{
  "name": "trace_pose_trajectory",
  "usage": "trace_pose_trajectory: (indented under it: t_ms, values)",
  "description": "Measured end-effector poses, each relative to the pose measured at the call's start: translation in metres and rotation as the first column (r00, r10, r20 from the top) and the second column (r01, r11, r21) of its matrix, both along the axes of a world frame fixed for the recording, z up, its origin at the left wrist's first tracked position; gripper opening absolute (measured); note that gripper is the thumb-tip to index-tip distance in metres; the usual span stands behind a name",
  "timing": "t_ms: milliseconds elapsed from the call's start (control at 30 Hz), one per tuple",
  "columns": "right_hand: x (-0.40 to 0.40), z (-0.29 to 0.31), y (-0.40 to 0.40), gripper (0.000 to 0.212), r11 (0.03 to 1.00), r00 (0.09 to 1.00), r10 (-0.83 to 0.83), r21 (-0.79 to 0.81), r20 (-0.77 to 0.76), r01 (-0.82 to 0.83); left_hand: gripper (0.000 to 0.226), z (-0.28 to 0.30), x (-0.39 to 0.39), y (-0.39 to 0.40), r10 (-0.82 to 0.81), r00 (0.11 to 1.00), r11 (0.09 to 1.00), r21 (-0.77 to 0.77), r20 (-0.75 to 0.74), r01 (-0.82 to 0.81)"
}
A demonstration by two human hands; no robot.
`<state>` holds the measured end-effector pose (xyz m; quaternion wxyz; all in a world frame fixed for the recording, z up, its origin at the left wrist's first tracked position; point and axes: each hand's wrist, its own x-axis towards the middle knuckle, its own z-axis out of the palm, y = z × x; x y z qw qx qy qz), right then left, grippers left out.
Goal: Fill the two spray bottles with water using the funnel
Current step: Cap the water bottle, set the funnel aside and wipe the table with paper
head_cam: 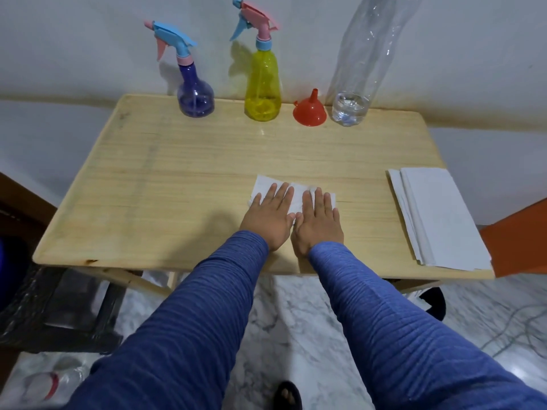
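Both flat, the left hand (pixel 270 213) and right hand (pixel 318 220) press a paper towel (pixel 297 196) on the table's (pixel 148 187) near half. Straight beyond stand the funnel (pixel 309 111), spout-up, nearer the right hand, and both spray bottles (pixel 262 84).

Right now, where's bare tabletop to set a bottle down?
Free: the left half of the table, and the middle strip between the back row and the hands. Crowded: back edge with purple sprayer, yellow sprayer, funnel, water bottle; paper stack at right.

matt wood table (pixel 177 179), glossy plastic funnel (pixel 309 112), paper tissue (pixel 266 184)
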<state>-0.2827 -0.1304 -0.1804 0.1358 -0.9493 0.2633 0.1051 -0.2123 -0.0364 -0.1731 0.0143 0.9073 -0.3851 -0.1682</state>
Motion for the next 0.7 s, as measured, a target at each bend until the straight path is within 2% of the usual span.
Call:
trace_pose_trajectory:
  t_ms: [433, 700]
  values:
    - [0.062, 0.001, 0.209, 0.056, 0.982, 0.983, 0.181, 0.06, 0.007, -0.181, 0.059, -0.003, 0.048, 0.221, 0.153, 0.988, 0.988, -0.005, 0.023, -0.152]
    - [0.039, 0.004, 0.233, 0.055, 0.968, 0.969, 0.247, 0.054, -0.024, -0.246, 0.057, -0.005, 0.025, 0.247, 0.18, 0.983, 0.982, 0.052, 0.035, -0.182]
